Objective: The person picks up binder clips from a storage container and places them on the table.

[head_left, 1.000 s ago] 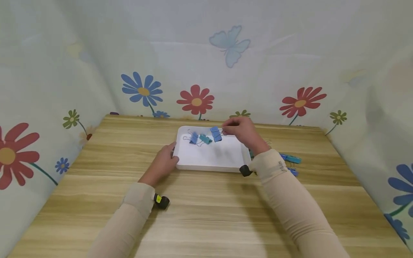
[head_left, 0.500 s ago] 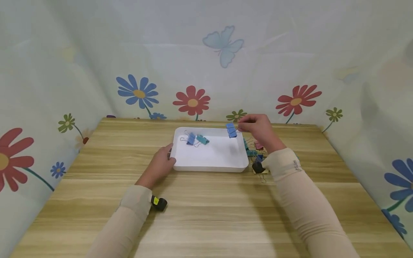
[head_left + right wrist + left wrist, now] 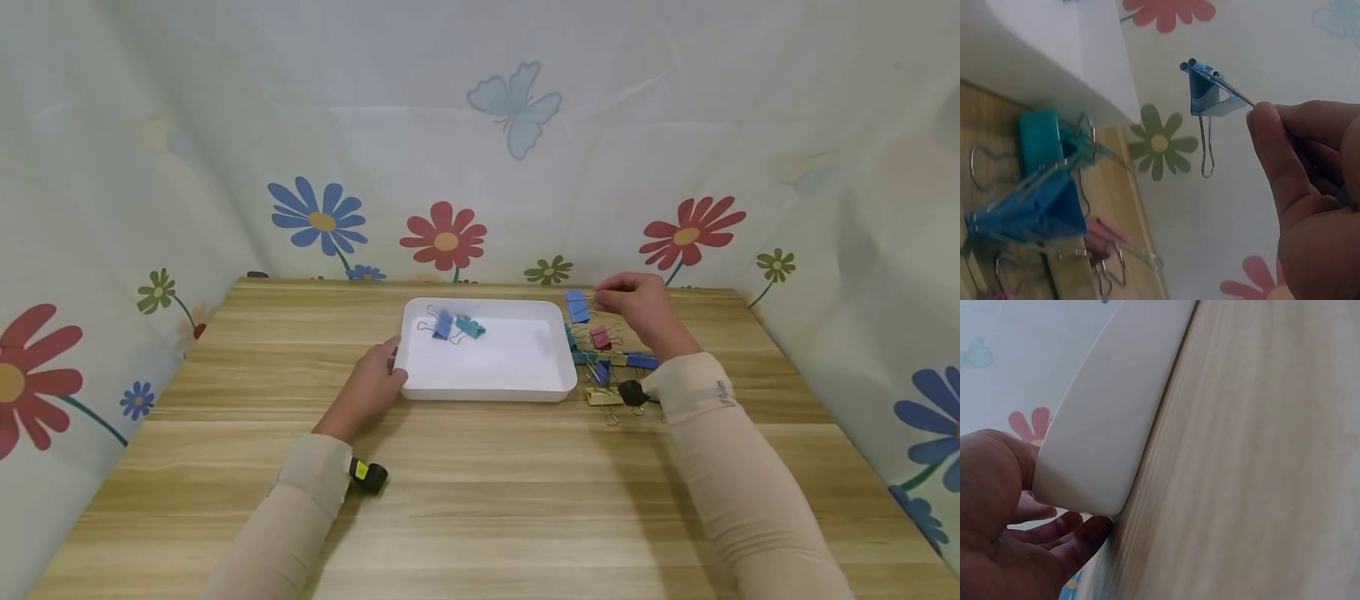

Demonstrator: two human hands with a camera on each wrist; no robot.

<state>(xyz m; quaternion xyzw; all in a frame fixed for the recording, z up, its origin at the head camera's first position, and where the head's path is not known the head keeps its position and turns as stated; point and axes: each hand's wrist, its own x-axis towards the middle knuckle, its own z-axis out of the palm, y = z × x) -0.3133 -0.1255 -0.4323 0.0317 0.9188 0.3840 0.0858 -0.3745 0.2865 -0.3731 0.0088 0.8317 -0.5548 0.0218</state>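
A shallow white tray lies on the table, and my left hand grips its left edge. In the left wrist view the thumb is at the rim of the tray and the fingers sit by its outer corner. My right hand pinches a wire handle of a blue binder clip, held in the air beyond the tray's far right corner. The clip's other handle hangs down in the right wrist view. Inside the tray are a blue binder clip and a teal binder clip.
Right of the tray lies a cluster of several binder clips, among them a pink one, a yellow one and a blue one. My right forearm partly covers them. A flowered curtain stands behind the wooden table.
My right hand has carried the blue binder clip rightward from above the tray to beyond its right edge. The left hand stays on the tray.
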